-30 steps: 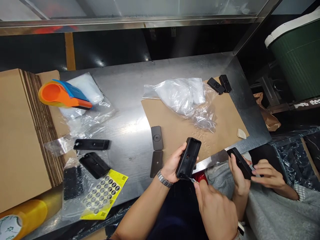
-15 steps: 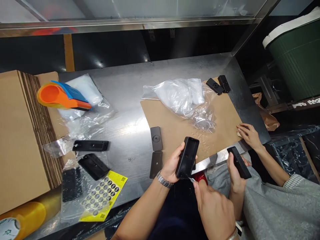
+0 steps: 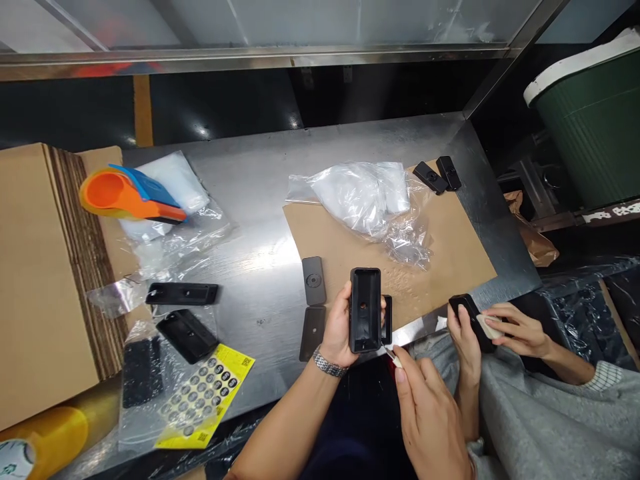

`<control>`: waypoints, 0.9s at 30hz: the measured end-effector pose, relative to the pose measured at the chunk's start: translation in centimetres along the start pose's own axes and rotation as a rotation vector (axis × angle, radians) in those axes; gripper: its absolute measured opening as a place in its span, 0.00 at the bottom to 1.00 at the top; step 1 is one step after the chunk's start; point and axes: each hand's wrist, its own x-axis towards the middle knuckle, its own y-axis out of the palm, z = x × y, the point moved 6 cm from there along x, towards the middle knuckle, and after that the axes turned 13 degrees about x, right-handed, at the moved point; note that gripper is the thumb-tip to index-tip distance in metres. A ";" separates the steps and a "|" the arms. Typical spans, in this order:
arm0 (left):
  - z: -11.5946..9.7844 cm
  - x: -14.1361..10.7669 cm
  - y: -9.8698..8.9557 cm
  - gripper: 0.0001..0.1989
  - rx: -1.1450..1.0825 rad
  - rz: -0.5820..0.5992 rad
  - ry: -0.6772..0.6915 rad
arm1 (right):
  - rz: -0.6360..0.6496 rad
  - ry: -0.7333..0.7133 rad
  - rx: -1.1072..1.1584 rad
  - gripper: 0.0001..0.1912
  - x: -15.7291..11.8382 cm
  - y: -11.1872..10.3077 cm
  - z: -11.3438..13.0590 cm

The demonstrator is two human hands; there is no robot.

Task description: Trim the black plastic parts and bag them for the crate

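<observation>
My left hand (image 3: 339,330), with a metal watch on its wrist, is closed around a hollow black plastic casing (image 3: 365,293), its open side facing me. My right hand (image 3: 427,407) pinches a slim knife-like tool (image 3: 393,356); its metal tip is by the casing's lower right corner, and whether they touch I cannot tell. Part of another black piece (image 3: 387,320) shows behind the casing. Left of my left hand lie a black cover with a round mark (image 3: 314,281) and a flat dark piece (image 3: 313,333).
A co-worker's hands (image 3: 520,333) rub a pale pad on a black casing at right. Cardboard (image 3: 450,247) bears a clear plastic bag (image 3: 355,200) and two black casings (image 3: 430,177). At left are a tape dispenser (image 3: 133,193), more casings (image 3: 187,335), a yellow sticker sheet (image 3: 235,360) and stacked cardboard (image 3: 40,280).
My left hand has turned the casing more upright and facing me. The tool tip has shifted from its lower edge to the lower right corner. The co-worker's hand brought a pad onto their casing.
</observation>
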 end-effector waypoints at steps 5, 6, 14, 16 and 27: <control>-0.4 -0.3 0.0 0.24 -0.019 -0.020 0.062 | 0.109 0.017 0.021 0.18 0.3 0.4 -1.0; -0.5 -0.3 0.0 0.24 -0.023 -0.020 0.071 | 0.114 0.024 0.010 0.18 0.2 0.5 -1.1; -1.0 -0.5 0.0 0.25 0.001 -0.033 0.129 | 0.123 0.022 -0.119 0.18 -0.3 1.2 -0.7; -1.1 -0.5 0.0 0.25 0.013 -0.037 0.145 | 0.134 0.014 -0.184 0.18 -0.2 1.2 -0.7; -1.1 -0.8 0.0 0.21 0.023 -0.078 0.159 | 0.139 -0.002 -0.354 0.17 -0.2 1.2 -0.4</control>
